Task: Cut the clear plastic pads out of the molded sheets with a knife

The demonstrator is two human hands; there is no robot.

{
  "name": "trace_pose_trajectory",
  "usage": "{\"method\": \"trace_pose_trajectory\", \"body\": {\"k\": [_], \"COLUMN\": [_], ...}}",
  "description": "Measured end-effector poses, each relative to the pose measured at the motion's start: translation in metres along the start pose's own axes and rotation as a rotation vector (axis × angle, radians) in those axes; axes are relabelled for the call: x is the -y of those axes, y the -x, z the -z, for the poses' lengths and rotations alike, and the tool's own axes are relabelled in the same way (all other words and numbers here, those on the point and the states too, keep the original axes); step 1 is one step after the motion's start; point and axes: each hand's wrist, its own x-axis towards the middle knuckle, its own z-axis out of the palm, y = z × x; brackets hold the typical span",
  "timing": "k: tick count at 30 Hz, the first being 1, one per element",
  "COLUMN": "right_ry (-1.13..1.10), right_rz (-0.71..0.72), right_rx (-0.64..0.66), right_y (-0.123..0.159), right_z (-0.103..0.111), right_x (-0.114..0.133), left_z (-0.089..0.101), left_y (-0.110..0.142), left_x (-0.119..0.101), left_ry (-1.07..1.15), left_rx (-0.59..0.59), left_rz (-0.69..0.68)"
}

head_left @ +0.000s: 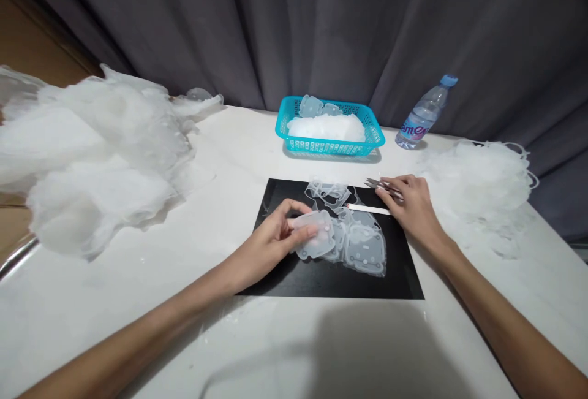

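Note:
A translucent, rounded plastic-looking piece (316, 235) is pinched between the thumb and fingers of my left hand (271, 233), over the black mat (285, 279). My right hand (411, 203), at the mat's upper right edge, is closed on small pointed metal scissors (384, 188), their tips toward the left. Below these, a thin white stick (369, 208) lies on the mat, its right end close to my right hand. More translucent pieces (365, 249) lie flat beside the held one. Thin clear trimmings (328, 192) sit tangled at the mat's top.
Behind the mat stands a turquoise basket (331, 148) with white material and clear pieces inside. A water bottle (422, 117) is to its right. Large white fluffy heaps lie at left (101, 154) and right (482, 184). A grey curtain (321, 25) hangs behind the table.

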Motion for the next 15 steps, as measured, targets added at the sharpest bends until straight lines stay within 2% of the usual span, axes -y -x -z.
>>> {"method": "trace_pose_trajectory", "body": {"k": [2,4,6,8,11,15], "right_ry": [0.070,-0.082,-0.312,-0.472,-0.554,-0.574], "right_rz": [0.099,0.227,0.343,0.413,0.418,0.354], "right_rx": [-0.067,-0.054,0.087,0.156,0.127,0.090], "right_y": [0.007,0.018,0.031,0.043,0.051,0.046], "right_z": [0.006,0.012,0.014,0.013,0.009,0.010], "right_x": [0.025,0.057,0.086,0.106,0.115,0.108], "left_z": [0.000,-0.001,-0.003,-0.005,-0.006,-0.002], "left_y": [0.001,0.002,0.003,0.004,0.006,0.009], "left_x": [0.002,0.003,0.003,0.004,0.005,0.004], "left_ry": [-0.093,-0.181,-0.277,-0.390,-0.524,-0.606], "left_rx": [0.029,0.062,0.069,0.050,0.013,-0.046], "left_rz": [-0.038,-0.057,-0.089,-0.133,-0.204,-0.358]}}
